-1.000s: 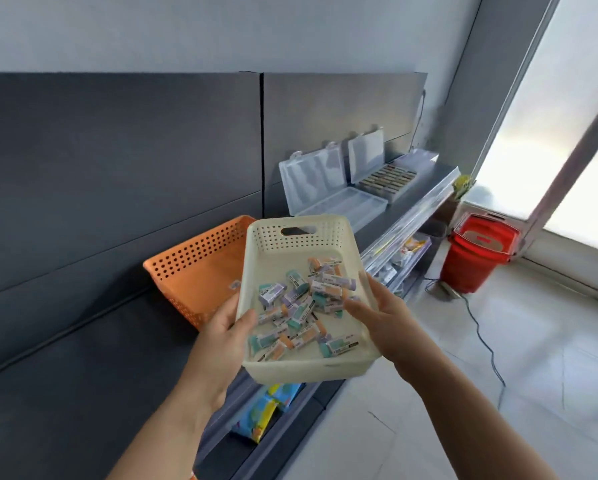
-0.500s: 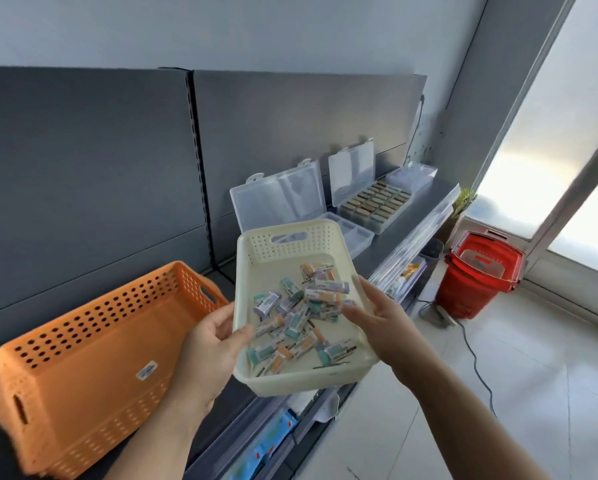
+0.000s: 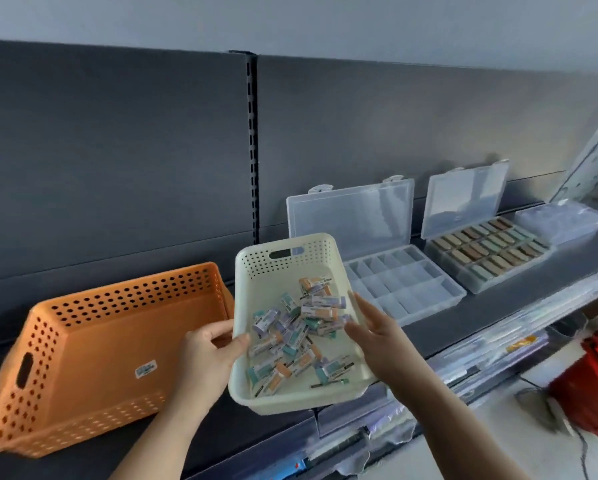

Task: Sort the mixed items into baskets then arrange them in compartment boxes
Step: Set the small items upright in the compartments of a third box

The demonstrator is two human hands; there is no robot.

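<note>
Between my orange basket (image 3: 93, 344) and the empty compartment box (image 3: 399, 285), the cream basket (image 3: 290, 261) blocks the shelf (image 3: 519, 303).

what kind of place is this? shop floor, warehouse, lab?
Most likely a retail shop aisle. Dark gondola shelving with a slotted upright, packaged goods on the lower shelf, and a red shopping basket on the floor. The sorting happens on the shelf.

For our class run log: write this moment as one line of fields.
left hand: grips cream perforated plastic basket | right hand: open at its right rim | contents: small labelled erasers | beside: orange perforated plastic basket | clear compartment box: unfilled
</note>
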